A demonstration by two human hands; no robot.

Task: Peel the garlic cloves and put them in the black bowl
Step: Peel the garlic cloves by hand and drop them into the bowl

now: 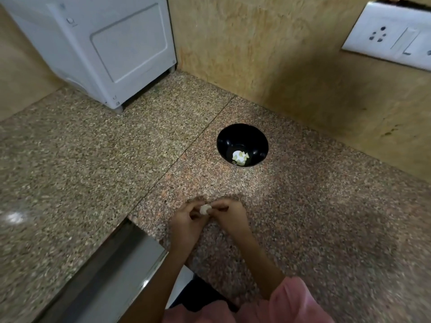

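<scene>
Near the counter [303, 206] edge, left hand [186, 226] and right hand [231, 216] fingers around garlic clove [205, 209], black bowl [233, 137] apart

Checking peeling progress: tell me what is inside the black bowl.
Pale garlic pieces lie heaped at the bottom of the black bowl. Anything beneath the heap is covered.

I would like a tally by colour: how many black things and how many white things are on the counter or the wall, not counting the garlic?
Black: 1, the bowl
White: 2, the appliance and the socket plate
Total: 3
</scene>
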